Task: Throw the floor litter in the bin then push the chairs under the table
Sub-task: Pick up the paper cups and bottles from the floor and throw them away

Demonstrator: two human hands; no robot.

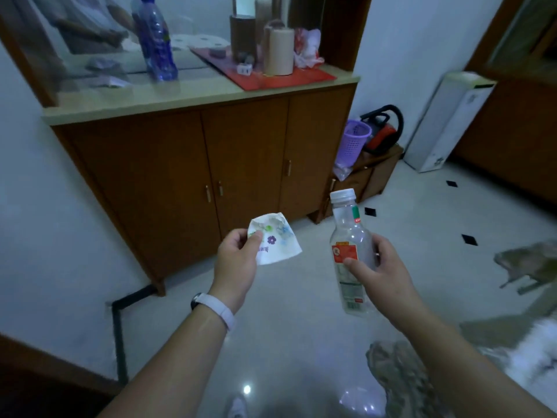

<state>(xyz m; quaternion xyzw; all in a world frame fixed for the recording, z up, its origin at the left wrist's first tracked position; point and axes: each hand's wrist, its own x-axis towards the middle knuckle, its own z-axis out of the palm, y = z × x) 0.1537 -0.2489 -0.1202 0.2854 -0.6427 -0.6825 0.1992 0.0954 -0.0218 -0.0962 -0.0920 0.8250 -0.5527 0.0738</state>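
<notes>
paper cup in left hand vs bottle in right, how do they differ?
The crushed paper cup is opaque white with flower prints; the plastic bottle is clear with a red label.
The cup is crumpled out of shape; the bottle keeps its form, with its white cap on.
The cup is the shorter of the two; the bottle is taller and stands roughly upright.
Shared: each is gripped in one hand, the cup in the left hand and the bottle in the right hand.

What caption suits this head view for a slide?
Left hand pinches a crumpled white paper cup, right hand grips a clear plastic bottle.
</notes>
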